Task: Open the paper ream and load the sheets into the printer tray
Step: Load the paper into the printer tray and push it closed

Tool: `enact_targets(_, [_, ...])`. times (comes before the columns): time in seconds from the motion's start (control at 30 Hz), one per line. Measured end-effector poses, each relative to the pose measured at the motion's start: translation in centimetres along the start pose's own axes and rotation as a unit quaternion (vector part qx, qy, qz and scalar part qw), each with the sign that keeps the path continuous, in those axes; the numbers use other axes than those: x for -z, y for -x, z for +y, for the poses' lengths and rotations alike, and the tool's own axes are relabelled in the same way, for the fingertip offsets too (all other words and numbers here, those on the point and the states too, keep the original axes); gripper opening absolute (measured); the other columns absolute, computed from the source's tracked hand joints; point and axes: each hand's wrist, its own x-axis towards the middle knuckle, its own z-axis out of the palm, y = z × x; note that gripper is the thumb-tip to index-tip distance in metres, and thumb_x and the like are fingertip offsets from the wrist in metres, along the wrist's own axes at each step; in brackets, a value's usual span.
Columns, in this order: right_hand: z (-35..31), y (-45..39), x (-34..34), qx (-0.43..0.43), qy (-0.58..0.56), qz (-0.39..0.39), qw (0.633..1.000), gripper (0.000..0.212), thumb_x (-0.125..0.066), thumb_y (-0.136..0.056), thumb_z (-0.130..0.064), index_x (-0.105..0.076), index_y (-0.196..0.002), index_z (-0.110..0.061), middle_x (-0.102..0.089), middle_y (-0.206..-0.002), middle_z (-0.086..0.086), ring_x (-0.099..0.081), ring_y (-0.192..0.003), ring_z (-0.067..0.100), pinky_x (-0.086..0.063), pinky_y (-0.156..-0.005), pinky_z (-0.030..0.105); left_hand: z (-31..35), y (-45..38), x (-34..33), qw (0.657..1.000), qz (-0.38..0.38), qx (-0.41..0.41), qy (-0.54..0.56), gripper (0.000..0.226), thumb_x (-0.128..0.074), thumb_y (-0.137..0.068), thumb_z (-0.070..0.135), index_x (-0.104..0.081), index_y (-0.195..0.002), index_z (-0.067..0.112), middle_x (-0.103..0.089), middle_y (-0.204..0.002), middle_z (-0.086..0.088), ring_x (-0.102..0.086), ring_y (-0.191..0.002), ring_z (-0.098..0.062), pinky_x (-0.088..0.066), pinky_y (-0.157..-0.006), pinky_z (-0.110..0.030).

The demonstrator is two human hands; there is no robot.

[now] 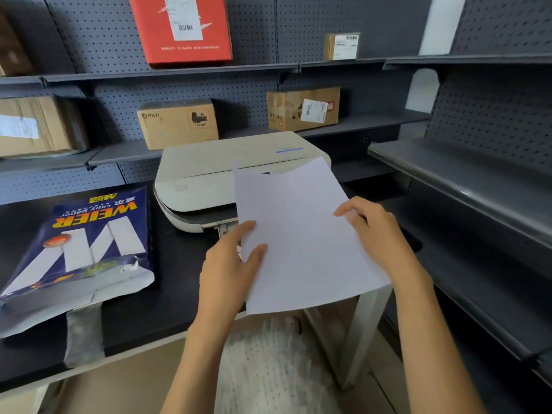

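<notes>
I'm standing in a stockroom or shop back room. Dark pegboard walls (257, 94) carry grey metal shelves (448, 171) all round me, and on them sit taped cardboard boxes (177, 124) with shipping labels, plus a red box (182, 28) higher up. A printer (209, 180) and an opened paper ream (86, 249) lie on my black table (167, 282).

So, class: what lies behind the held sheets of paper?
Behind the sheets, gripped by the left hand and right hand, sits the white printer. Its front right part and tray opening are mostly covered, so their state can't be seen.
</notes>
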Motion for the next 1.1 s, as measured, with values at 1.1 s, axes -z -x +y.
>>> enact_targets(1.1, [2.6,0.0,-2.0,-0.075,0.039,-0.161,0.983,0.046,-0.042,-0.103,-0.015,-0.041,-0.145,-0.033,-0.060,-0.089,0.005,-0.059,-0.091,0.020,-0.045,-0.080,0.032,-2.5,1.1,0.8,0.986,-0.136,0.098,-0.020,0.034,-0.054,-0.095,0.020,-0.061,-0.128,0.023,-0.060,-0.068,-0.002,-0.057,-0.052,-0.008,-0.043,-0.050,-0.017])
